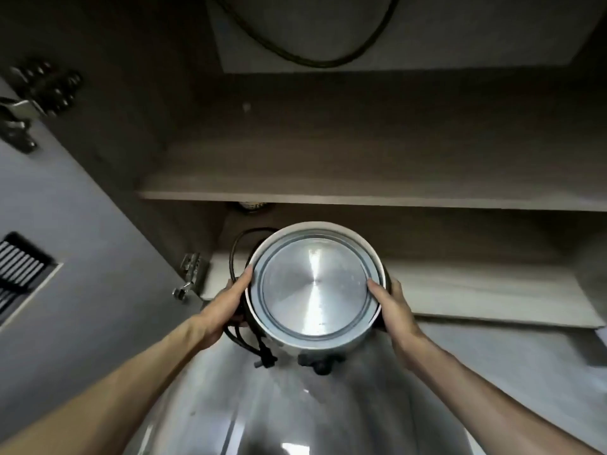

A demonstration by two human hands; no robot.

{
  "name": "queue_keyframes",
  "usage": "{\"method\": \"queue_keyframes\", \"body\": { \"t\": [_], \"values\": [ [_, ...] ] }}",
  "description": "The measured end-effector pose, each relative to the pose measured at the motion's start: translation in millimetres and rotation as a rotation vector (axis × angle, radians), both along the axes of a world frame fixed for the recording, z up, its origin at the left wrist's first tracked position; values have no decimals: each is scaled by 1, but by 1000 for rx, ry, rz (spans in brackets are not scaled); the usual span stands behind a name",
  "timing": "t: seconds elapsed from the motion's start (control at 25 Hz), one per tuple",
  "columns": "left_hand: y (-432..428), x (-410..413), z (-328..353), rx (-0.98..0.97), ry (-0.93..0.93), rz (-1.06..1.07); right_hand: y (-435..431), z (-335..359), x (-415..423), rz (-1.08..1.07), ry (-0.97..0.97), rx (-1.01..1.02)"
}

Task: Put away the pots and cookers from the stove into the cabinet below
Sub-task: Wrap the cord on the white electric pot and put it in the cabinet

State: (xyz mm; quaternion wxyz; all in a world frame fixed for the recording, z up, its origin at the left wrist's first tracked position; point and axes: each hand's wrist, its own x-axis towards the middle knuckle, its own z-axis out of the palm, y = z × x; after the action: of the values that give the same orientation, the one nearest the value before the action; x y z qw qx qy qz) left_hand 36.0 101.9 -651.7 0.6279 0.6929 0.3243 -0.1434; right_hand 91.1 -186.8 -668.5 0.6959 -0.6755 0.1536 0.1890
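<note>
A round electric cooker (314, 287) with a white body and a shiny steel inner pan hangs in front of the open cabinet, at the level of the bottom shelf (460, 290). My left hand (226, 300) grips its left side, thumb on the rim, with the black power cord (244, 336) bunched under the fingers. My right hand (394, 307) grips the right side, thumb over the rim. A black knob or plug (320, 362) sticks out at the cooker's near side.
The cabinet's middle shelf (361, 192) runs across above the cooker. An open grey door (82, 257) with hinges (192, 274) stands at the left. A black hose (312, 57) loops at the cabinet's back. A pale round object (591, 274) sits at the right of the bottom shelf.
</note>
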Motion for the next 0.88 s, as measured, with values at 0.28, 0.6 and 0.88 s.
{"method": "queue_keyframes", "body": {
  "t": [0.28,0.6,0.88],
  "values": [
    [8,74,-36,-175,-67,51,11,-33,63,-141,-100,44],
    [31,135,-46,-241,-30,229,36,-52,111,-278,8,75],
    [76,170,-70,-315,-62,243,87,-70,153,-259,-19,62]
  ]
}}
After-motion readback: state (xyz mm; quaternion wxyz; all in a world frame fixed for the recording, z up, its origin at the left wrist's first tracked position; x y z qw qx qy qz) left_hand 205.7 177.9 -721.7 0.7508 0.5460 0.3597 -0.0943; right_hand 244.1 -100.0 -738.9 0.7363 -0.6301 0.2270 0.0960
